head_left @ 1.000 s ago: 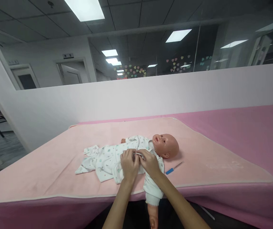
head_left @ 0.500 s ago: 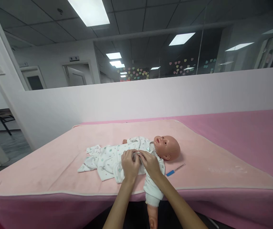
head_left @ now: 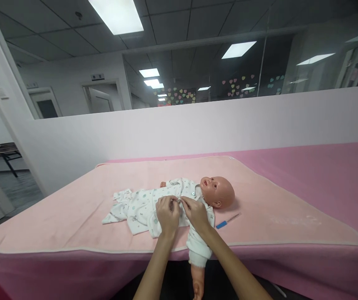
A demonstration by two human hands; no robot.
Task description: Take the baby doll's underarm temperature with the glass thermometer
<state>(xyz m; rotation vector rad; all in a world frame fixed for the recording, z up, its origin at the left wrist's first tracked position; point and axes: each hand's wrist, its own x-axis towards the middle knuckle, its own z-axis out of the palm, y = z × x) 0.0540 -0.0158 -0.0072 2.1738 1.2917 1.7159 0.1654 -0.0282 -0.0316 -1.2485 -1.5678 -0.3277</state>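
A bald baby doll (head_left: 217,192) lies on its back, head to the right, in a white baby gown (head_left: 144,206) with small green prints. Over its chest my left hand (head_left: 168,214) pinches the front of the gown. Close beside it, my right hand (head_left: 195,212) pinches the same front, fingertips almost meeting the left ones. What exactly lies between the fingertips, a tie or an edge of cloth, is too small to tell. One doll arm (head_left: 198,277) in a white sleeve hangs over the table's near edge, between my forearms.
Near the doll's head lies a thin clear stick with a blue end (head_left: 221,225), like a thermometer. A peach mat (head_left: 72,208) spreads under the doll on a pink-covered table (head_left: 338,179). Behind stands a white low wall (head_left: 197,129) with glass above.
My fingertips have drawn slightly apart at the gown's front, the left hand shifting a little left. The doll stays in place; the view has shifted slightly.
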